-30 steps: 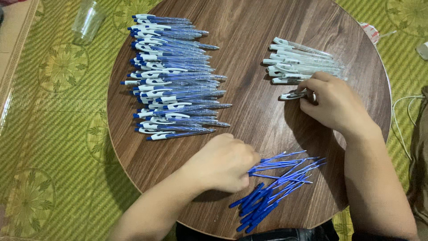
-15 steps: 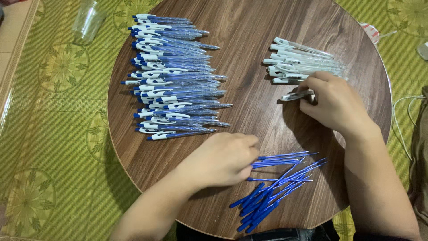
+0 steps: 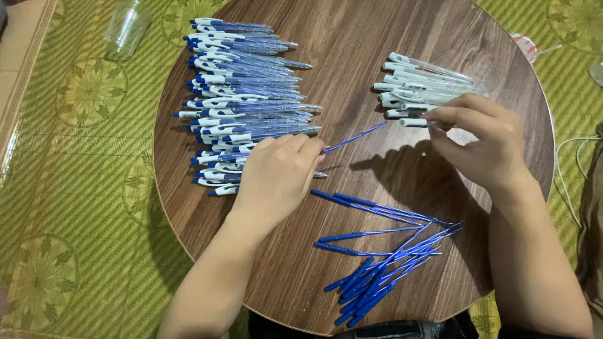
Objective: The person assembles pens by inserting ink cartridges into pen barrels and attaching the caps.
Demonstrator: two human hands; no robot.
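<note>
Nearest, at the front edge of the round wooden table (image 3: pixel 377 37): a loose heap of blue refills (image 3: pixel 389 263), fanned and crossing, a few strays lying toward the table's middle. Just beyond, left of the table's middle: the left hand (image 3: pixel 276 176), knuckles up, fingers curled narrow and pinched on one thin refill (image 3: pixel 355 138), its tip slanting up and right, clear of the wood. Right of the table's middle: the right hand (image 3: pixel 483 141), thumb and fingers closed on a clear barrel (image 3: pixel 414 122) with a white end, held level, open end facing the refill's tip, the two near but apart. Judged from this: mid-assembly, at the threading of refill into barrel; next move calling for tip and barrel mouth brought in line, then a straight, gentle push, no bending of the thin tube. Farther, at the table's far right: a small stack of empty barrels (image 3: pixel 427 85). At the table's far left: a large pile of finished pens (image 3: pixel 245 100), blue and white, laid in rows. Beyond the table's far left rim, on the green patterned mat (image 3: pixel 81 188): a clear plastic cup (image 3: pixel 125 28).
</note>
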